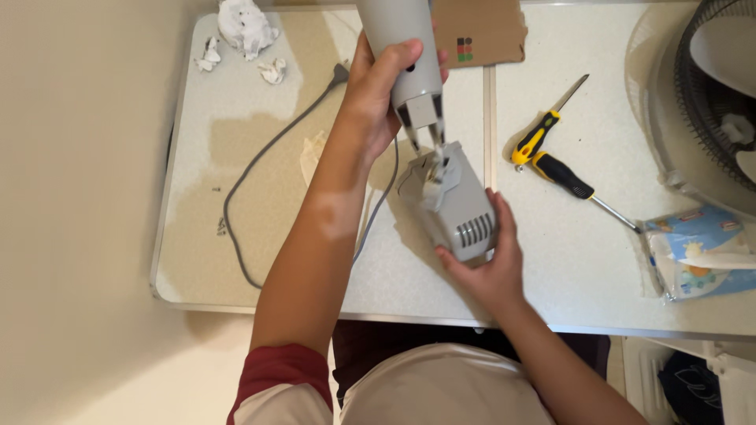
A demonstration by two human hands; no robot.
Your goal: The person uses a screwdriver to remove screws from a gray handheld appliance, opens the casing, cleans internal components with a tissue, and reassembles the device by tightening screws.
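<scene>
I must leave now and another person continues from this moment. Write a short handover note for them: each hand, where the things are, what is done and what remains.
Left hand: gripped around the grey plastic tube-shaped housing, held above the table.
Right hand: holds the grey box-shaped part with vent slots on the white folding table.
The two grey parts are apart; only thin wires bridge the gap between them.
The grey power cord lies on the table at the left, near crumpled white tissues.
Two yellow-and-black screwdrivers lie at the right, untouched.
Done: housing separated. Left: the parts are not rejoined.
</scene>
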